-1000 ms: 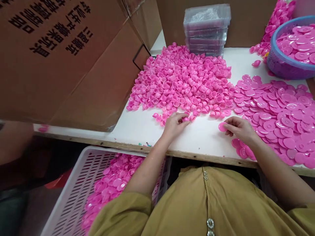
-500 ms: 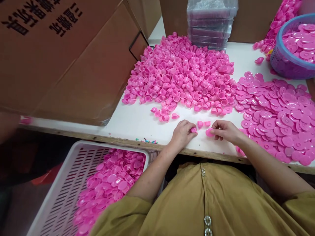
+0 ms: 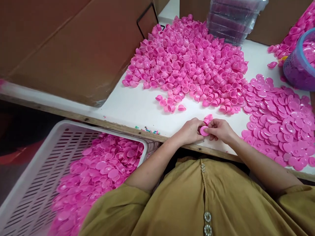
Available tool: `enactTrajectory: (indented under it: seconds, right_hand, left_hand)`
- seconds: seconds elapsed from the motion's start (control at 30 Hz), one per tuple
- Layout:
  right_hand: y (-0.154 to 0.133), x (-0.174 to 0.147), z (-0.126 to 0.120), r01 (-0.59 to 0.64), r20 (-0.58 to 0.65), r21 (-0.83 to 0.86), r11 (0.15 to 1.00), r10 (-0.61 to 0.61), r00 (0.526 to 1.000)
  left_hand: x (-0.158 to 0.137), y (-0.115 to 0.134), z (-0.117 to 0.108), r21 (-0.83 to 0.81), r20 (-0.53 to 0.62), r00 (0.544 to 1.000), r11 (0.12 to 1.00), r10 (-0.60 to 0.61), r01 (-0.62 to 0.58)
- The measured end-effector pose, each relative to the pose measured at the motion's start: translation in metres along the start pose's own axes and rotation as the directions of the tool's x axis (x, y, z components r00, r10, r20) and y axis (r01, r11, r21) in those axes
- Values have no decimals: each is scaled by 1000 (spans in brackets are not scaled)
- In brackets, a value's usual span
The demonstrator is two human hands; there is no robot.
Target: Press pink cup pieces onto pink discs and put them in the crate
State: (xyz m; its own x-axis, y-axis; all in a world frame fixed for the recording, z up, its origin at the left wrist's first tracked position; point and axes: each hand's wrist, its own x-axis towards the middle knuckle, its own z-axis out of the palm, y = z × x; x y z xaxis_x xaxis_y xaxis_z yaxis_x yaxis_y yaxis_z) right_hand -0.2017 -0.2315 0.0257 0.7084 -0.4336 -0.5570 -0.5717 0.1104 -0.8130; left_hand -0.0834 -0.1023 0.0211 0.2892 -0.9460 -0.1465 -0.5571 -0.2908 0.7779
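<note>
Flanking joined hands [image 3: 206, 131]: cup heap [image 3: 189, 62], saucer spread [image 3: 278, 118], crate [image 3: 36, 183].

A brown cardboard box [image 3: 73, 42] fills the ten o'clock corner of the white table [image 3: 137, 108]. A clear case stack [image 3: 233, 19] sits at one o'clock, a purple basket [image 3: 297, 70] at two, a white slatted crate [image 3: 36, 177] at eight.

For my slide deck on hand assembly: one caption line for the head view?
Both hands, left hand and right hand, meet on a pink disc at the table edge, between heaped pink cups and discs.
</note>
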Motion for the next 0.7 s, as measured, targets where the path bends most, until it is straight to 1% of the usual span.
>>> enactTrajectory:
  seconds: [0.07,0.13,0.27,0.4,0.5,0.57,0.63,0.7]
  right_hand:
    - [-2,2,0,-20,2,-4,1000,20,1000]
    - [-2,3,-1,-43,13,-4,999,43,999]
    - [-2,4,-3,-106,39,-65,992,109,993]
    - [-8,7,-3,-126,68,-127,984,135,989]
    - [-17,13,-6,-168,125,-166,972,189,974]
    - [-21,17,-9,-191,173,-186,964,223,959]
    - [-23,17,-11,-200,205,-181,963,236,950]
    - [-22,15,-12,-200,206,-158,967,231,951]
  left_hand:
    - [0,-1,-7,-60,51,999,998,10,-7]
    - [2,-2,-11,-102,71,997,995,-1,9]
    - [11,-1,-12,-87,92,994,994,-52,60]
    - [15,1,-11,-82,109,991,993,-78,87]
    - [21,-1,-12,-114,171,982,988,-80,101]
    - [25,-4,-11,-174,242,967,977,-76,121]
    - [27,-6,-11,-267,310,947,949,-81,168]
    - [25,-7,-11,-335,335,938,919,-89,206]
